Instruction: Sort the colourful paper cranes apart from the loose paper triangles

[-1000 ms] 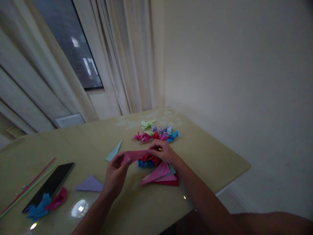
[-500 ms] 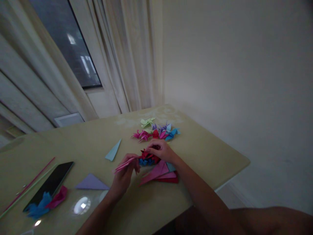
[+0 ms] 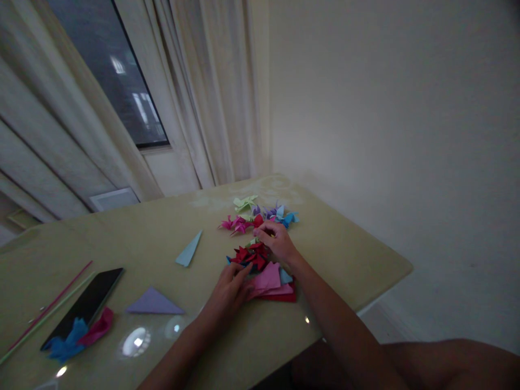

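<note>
My left hand [image 3: 228,291] lies low on the table, its fingers stretched out flat onto the edge of a stack of folded pink and red paper triangles [image 3: 271,283]. A cluster of red and blue folded paper flowers [image 3: 249,254] sits just beyond that stack. Past them, my right hand [image 3: 277,241] has its fingers curled in a pinch, right beside a spread of small pink, purple, blue and green paper flowers [image 3: 260,216]. What the right fingers hold is too small to make out.
On the pale green table [image 3: 162,227] lie a light blue paper triangle [image 3: 189,250], a purple triangle [image 3: 153,303], a black phone [image 3: 83,309], blue and pink crumpled pieces [image 3: 77,331] and thin sticks [image 3: 49,311] at the left. The table edge runs close on the right; curtains and a window stand behind.
My left hand carried the folded pink paper right and down to the stack and now rests flat on it. My right hand moved away from it toward the far flowers.
</note>
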A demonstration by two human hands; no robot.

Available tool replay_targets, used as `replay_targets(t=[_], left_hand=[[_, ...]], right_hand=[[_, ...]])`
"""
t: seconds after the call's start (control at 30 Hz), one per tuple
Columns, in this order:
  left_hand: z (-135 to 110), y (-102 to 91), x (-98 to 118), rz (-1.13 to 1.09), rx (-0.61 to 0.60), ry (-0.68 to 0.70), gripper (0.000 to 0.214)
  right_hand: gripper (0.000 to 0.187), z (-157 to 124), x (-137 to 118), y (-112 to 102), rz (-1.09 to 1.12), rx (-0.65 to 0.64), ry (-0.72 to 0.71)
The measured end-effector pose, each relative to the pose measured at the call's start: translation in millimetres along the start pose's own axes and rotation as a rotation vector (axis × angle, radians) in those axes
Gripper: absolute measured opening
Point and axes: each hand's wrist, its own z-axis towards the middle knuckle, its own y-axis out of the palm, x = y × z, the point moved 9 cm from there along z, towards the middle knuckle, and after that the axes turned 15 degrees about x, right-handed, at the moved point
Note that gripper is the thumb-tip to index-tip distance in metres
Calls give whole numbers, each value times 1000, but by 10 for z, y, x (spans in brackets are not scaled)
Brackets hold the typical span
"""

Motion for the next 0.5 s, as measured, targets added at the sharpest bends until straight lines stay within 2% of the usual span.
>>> replay_targets(t=[0.1, 0.23, 0.3, 0.37, 0.43, 0.5], left_hand=[[83, -204, -141, 123, 125, -10, 38], [128, -831, -715, 564, 339, -212, 45], [84, -1062, -1030, 769, 311, -335, 53], [46, -1138, -1251, 850, 202, -395, 54], [43, -1123, -1328, 849, 115, -390, 47], [72, -1119, -1298, 817, 110, -378, 43]], right_hand=[[36, 23, 9, -60, -25, 41, -10], [38, 53, -16, -122, -38, 88, -37], [37, 59, -15, -126, -34, 93, -34], [37, 57, -5, -121, -36, 95, -30], [37, 52, 10, -117, -40, 97, -26], [36, 47, 22, -116, -41, 97, -21]])
